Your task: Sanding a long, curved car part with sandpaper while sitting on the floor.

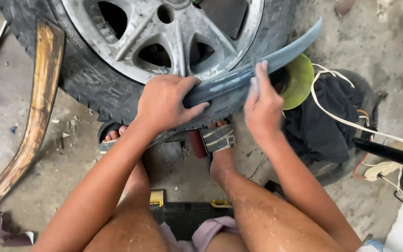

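In the head view, a long curved grey trim strip (253,70) was laid across the front of a tyre (89,84) with a silver alloy rim (164,42). Its near end was gripped by the left hand (164,102), fingers curled over it and thumb beneath. Further along the strip, the right hand (262,105) was pressed flat, fingers together. Behind the strip, a green disc (299,81) was partly hidden. The tyre's top was cut off by the frame. A curved wooden piece (33,116) lay left of the tyre.
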